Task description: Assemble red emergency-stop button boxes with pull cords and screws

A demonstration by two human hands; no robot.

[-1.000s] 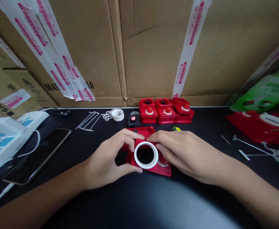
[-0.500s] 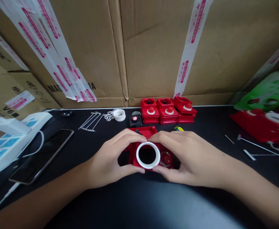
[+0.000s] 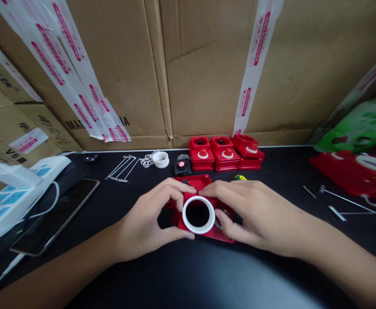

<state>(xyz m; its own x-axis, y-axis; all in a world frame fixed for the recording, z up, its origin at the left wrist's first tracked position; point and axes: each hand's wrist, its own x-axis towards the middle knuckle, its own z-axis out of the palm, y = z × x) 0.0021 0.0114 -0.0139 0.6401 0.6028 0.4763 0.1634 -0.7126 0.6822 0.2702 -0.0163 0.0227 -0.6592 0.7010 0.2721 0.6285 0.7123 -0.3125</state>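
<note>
Red plastic forms the cover [image 3: 219, 234] at the near middle of the black table [image 3: 188, 274], a white ring [image 3: 200, 231] set on it. The left hand [image 3: 146, 221] is half curled, thumb and fingers gripping cover and ring from the left. The right hand [image 3: 255, 210] is loosely bent, fingertips at the cover's far edge, thumb by the ring; whether it grips, I cannot tell. Just beyond lies a red tray [image 3: 201, 182], then stacked white rings [image 3: 161, 164], three red housings [image 3: 225, 161] and cardboard [image 3: 204, 86].

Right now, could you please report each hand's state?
Left hand: holding the red plastic housing beside its round white ring.
Right hand: bent, touching that housing; firm grip unclear.
</note>
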